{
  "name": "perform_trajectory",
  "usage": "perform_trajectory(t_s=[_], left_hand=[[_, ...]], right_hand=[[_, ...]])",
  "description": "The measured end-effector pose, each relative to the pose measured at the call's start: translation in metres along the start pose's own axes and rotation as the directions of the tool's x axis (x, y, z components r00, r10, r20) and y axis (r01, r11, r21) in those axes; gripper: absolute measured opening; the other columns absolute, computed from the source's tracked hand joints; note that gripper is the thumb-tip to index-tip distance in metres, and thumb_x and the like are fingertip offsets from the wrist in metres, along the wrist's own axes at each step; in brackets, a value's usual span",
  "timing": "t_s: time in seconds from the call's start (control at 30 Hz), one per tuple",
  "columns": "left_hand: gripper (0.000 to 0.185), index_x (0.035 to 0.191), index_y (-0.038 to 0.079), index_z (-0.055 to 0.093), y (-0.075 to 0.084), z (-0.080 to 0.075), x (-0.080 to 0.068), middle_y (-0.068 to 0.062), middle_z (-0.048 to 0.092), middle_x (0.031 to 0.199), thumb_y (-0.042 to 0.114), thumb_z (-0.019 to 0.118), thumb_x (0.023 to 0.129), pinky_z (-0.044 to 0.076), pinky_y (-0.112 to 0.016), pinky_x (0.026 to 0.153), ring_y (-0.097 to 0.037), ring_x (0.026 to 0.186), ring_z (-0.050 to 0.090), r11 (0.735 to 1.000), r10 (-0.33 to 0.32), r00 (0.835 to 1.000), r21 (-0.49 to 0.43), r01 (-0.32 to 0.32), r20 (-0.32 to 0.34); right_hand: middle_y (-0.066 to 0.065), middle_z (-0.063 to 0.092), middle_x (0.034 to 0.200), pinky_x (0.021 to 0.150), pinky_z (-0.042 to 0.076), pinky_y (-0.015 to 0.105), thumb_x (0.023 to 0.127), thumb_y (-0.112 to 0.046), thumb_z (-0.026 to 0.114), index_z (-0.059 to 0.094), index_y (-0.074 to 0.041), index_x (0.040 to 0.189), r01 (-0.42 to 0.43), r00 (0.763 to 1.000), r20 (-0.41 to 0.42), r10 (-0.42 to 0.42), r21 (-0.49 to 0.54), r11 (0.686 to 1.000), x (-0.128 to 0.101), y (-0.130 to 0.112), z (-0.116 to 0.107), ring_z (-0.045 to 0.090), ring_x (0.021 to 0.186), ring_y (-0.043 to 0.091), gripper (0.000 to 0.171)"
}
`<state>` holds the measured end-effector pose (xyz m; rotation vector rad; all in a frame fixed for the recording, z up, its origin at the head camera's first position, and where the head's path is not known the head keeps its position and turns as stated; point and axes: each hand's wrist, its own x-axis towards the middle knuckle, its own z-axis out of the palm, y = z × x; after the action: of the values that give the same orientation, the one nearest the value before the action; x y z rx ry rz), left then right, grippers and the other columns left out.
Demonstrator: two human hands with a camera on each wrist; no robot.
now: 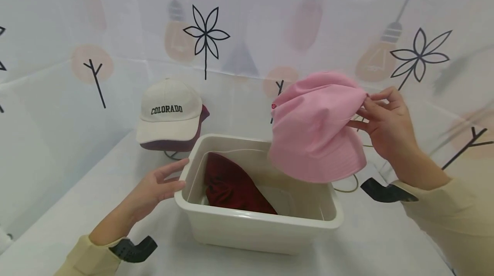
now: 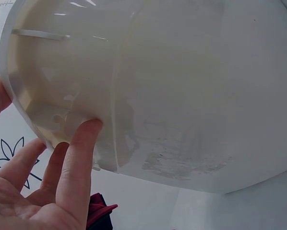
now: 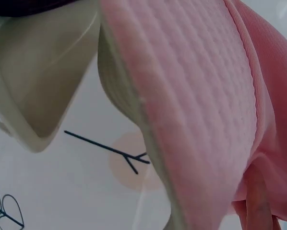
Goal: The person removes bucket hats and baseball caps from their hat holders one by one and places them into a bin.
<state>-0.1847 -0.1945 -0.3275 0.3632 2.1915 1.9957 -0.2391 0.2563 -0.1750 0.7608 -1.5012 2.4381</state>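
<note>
My right hand [image 1: 390, 124] pinches the crown edge of a pink bucket hat [image 1: 316, 130] between thumb and fingers. The hat hangs over the right end of a cream plastic bin [image 1: 254, 233], its stitched brim downward. In the right wrist view the pink brim [image 3: 191, 105] fills the middle, with a fingertip at the fabric fold. Extended fingers of my left hand [image 1: 154, 186] touch the bin's left end; in the left wrist view, fingertips meet the wall [image 2: 162, 91] under the rim. Inside the bin lies a crumpled dark red hat [image 1: 235, 188].
Behind the bin at left, a cream cap [image 1: 170, 111] lettered COLORADO sits over a maroon cap [image 1: 173, 144] on a wire stand [image 1: 173, 155]. Behind the pink hat, a thin wire loop [image 1: 349, 190] shows on the white table [image 1: 154, 263]. A patterned curtain [image 1: 247, 31] hangs at the back.
</note>
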Motion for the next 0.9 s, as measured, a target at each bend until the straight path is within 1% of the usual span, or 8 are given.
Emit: perform_trajectory(t_s=[0.1, 0.23, 0.4, 0.53, 0.73, 0.83, 0.9], left_hand=[[0.068, 0.145, 0.003, 0.030, 0.000, 0.000, 0.000, -0.018, 0.027, 0.148, 0.017, 0.064, 0.088, 0.041, -0.043, 0.096, -0.037, 0.128, 0.037, 1.000, -0.002, 1.000, -0.004, 0.002, -0.001], [0.068, 0.145, 0.003, 0.030, 0.000, 0.000, 0.000, -0.018, 0.027, 0.148, 0.016, 0.064, 0.088, 0.041, -0.043, 0.096, -0.037, 0.129, 0.036, 1.000, -0.003, 1.000, -0.006, 0.003, 0.001], [0.068, 0.145, 0.002, 0.029, -0.001, -0.001, 0.000, -0.018, 0.028, 0.148, 0.015, 0.064, 0.088, 0.040, -0.044, 0.096, -0.035, 0.127, 0.039, 1.000, 0.008, 1.000, -0.009, -0.008, 0.009], [0.068, 0.145, 0.003, 0.030, -0.001, -0.001, -0.001, -0.018, 0.028, 0.148, 0.016, 0.064, 0.088, 0.040, -0.043, 0.096, -0.034, 0.127, 0.040, 1.000, 0.006, 1.000, -0.011, -0.006, 0.006], [0.068, 0.145, 0.003, 0.030, 0.000, 0.000, -0.001, -0.018, 0.028, 0.148, 0.016, 0.064, 0.088, 0.040, -0.045, 0.096, -0.036, 0.127, 0.038, 1.000, -0.002, 1.000, -0.009, 0.002, 0.000], [0.068, 0.145, 0.003, 0.029, 0.000, -0.001, 0.000, -0.018, 0.026, 0.148, 0.017, 0.064, 0.088, 0.038, -0.047, 0.097, -0.037, 0.129, 0.035, 1.000, -0.003, 1.000, -0.001, 0.003, 0.003], [0.068, 0.145, 0.004, 0.029, 0.000, -0.001, 0.000, -0.018, 0.026, 0.149, 0.017, 0.064, 0.089, 0.037, -0.049, 0.098, -0.038, 0.129, 0.035, 1.000, -0.006, 1.000, 0.003, 0.006, 0.005]], right_hand=[[0.013, 0.066, 0.093, 0.067, 0.055, 0.038, 0.091, 0.001, 0.053, 0.045, -0.004, 0.097, -0.011, 1.000, 0.029, 0.012, -0.051, 0.999, -0.004, 0.005, 0.006, 0.066, 0.084, 0.025, 0.011], [0.011, 0.065, 0.089, 0.067, 0.055, 0.035, 0.092, 0.001, 0.051, 0.045, -0.005, 0.095, -0.029, 0.998, 0.062, 0.033, -0.065, 0.997, -0.008, 0.012, 0.014, 0.066, 0.082, 0.023, 0.009], [0.009, 0.064, 0.086, 0.065, 0.055, 0.031, 0.092, 0.001, 0.052, 0.048, -0.006, 0.090, -0.046, 0.996, 0.073, 0.052, -0.083, 0.995, -0.011, 0.023, 0.025, 0.066, 0.079, 0.019, 0.008], [0.007, 0.064, 0.086, 0.063, 0.054, 0.028, 0.092, -0.002, 0.053, 0.049, -0.007, 0.090, -0.058, 0.994, 0.085, 0.071, -0.139, 0.989, -0.012, 0.034, 0.031, 0.065, 0.077, 0.016, 0.007], [0.003, 0.062, 0.086, 0.063, 0.053, 0.025, 0.094, -0.006, 0.052, 0.049, -0.011, 0.088, -0.116, 0.985, 0.094, 0.142, -0.245, 0.963, -0.013, 0.048, 0.037, 0.063, 0.075, 0.013, 0.008], [0.002, 0.061, 0.086, 0.063, 0.053, 0.024, 0.095, -0.006, 0.050, 0.048, -0.012, 0.087, -0.167, 0.976, 0.086, 0.201, -0.298, 0.940, -0.013, 0.055, 0.040, 0.062, 0.076, 0.012, 0.011], [0.001, 0.061, 0.086, 0.062, 0.052, 0.023, 0.096, -0.006, 0.049, 0.047, -0.013, 0.086, -0.205, 0.967, 0.074, 0.245, -0.344, 0.916, -0.012, 0.060, 0.043, 0.062, 0.076, 0.012, 0.012]])
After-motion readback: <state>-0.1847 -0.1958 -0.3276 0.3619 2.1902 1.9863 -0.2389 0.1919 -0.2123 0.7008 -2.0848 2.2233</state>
